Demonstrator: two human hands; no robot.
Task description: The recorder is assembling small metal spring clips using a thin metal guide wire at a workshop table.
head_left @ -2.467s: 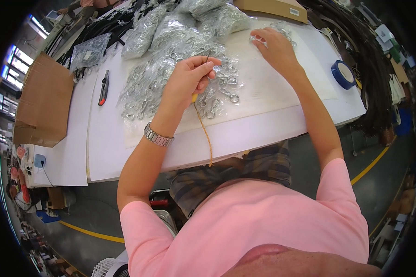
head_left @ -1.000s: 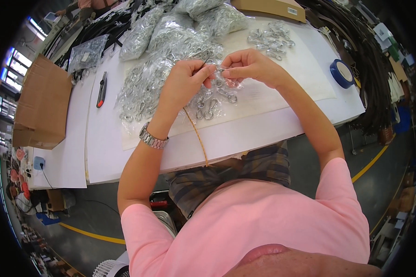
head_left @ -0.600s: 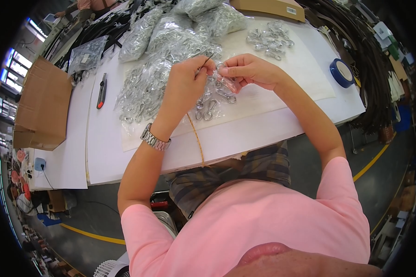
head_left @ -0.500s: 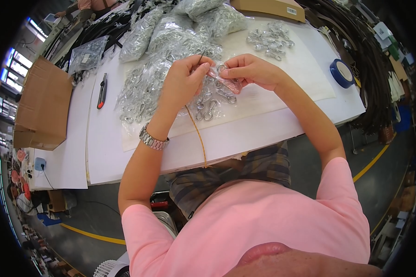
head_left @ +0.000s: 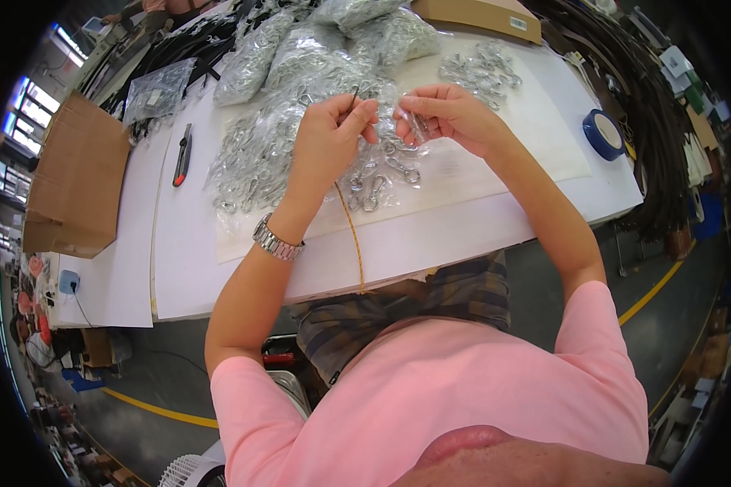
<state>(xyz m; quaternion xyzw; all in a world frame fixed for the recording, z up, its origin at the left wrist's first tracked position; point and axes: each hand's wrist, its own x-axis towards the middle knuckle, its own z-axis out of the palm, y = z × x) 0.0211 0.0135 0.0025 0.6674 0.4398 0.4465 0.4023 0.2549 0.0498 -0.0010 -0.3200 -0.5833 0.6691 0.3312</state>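
Observation:
My left hand (head_left: 329, 138) is closed, thumb against fingers, around a thin dark pointed tool (head_left: 354, 96) whose tip sticks up; the rest of it is hidden. A short gap to the right, my right hand (head_left: 451, 118) pinches a small clear plastic bag (head_left: 418, 127) with a shiny metal piece in it, partly covered by the fingers. Beneath and behind both hands spreads a heap of metal snap hooks (head_left: 256, 154) in clear bags. A few bagged snap hooks (head_left: 374, 191) lie just below the hands. From under my left wrist a yellow cord (head_left: 354, 235) runs to the table's front edge.
Unwrapped snap hooks (head_left: 483, 69) sit in a small pile at the far right. A box cutter (head_left: 183, 154) and a cardboard box (head_left: 77, 178) stand left; blue tape (head_left: 603, 133) lies right. Full plastic bags (head_left: 309, 57) and dark straps (head_left: 633, 154) border the white table (head_left: 195, 276).
My hands have moved apart. The right one has drawn the small clear bag away from the left, which keeps the thin tool.

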